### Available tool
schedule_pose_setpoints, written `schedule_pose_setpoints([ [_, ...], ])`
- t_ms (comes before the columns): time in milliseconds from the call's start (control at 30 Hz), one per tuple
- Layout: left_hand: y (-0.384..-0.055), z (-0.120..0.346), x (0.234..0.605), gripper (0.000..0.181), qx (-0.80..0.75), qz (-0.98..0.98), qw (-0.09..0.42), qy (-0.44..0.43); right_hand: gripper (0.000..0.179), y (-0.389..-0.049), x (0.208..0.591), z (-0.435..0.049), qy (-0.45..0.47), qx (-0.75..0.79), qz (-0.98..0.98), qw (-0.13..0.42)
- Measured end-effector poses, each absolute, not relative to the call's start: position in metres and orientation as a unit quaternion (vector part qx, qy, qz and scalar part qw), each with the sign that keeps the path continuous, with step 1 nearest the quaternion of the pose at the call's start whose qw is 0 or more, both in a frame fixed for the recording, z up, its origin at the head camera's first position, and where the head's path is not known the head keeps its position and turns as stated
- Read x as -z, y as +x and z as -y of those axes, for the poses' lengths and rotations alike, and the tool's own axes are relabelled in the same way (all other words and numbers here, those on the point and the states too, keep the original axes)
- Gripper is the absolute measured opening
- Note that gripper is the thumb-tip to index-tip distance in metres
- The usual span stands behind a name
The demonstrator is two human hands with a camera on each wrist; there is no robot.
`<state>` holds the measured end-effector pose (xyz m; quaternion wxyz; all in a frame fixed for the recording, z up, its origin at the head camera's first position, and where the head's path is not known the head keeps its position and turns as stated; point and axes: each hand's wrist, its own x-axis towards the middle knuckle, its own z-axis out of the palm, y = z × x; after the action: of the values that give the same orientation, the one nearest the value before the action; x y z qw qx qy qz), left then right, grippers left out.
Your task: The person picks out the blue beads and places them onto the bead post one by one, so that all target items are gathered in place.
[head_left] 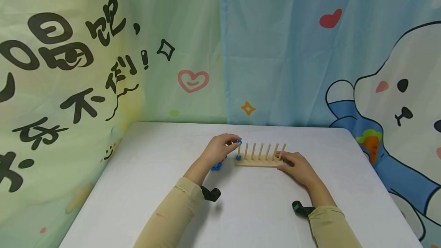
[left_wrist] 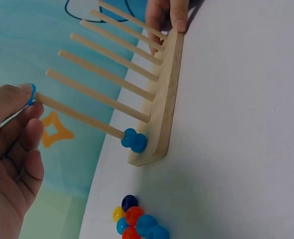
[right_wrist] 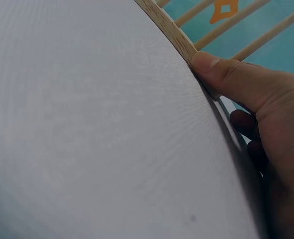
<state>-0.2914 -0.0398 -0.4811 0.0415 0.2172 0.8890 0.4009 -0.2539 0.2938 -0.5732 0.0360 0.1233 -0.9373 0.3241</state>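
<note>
A wooden pegboard [head_left: 256,163] with a row of several upright pegs stands on the table. My left hand [head_left: 220,148] pinches a blue bead [left_wrist: 32,93] between thumb and forefinger at the tip of the leftmost peg [left_wrist: 82,117]. Fingers hide much of that bead. At the foot of the same peg sit blue beads [left_wrist: 134,141]; the other pegs carry none. With thumb in front and fingers behind, my right hand [head_left: 297,167] grips the board's right end. Below the left hand lies a cluster of loose beads [left_wrist: 135,217], blue, red, yellow and dark blue.
The pegboard stands on a white-covered table [head_left: 262,206]. A printed curtain [head_left: 193,30] hangs behind the table's far edge. Small black devices, one on the left wrist [head_left: 211,194] and one on the right wrist [head_left: 303,209], jut inward over the table.
</note>
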Motion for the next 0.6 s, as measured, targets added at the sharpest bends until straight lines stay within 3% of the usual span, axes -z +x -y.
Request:
schedule_pose_setpoints([
  [600,-0.29,0.038,0.512,0.032,-0.412,-0.887,0.08,0.194,0.048,-0.254,0.573,-0.294,0.118,-0.325,0.938,0.026],
])
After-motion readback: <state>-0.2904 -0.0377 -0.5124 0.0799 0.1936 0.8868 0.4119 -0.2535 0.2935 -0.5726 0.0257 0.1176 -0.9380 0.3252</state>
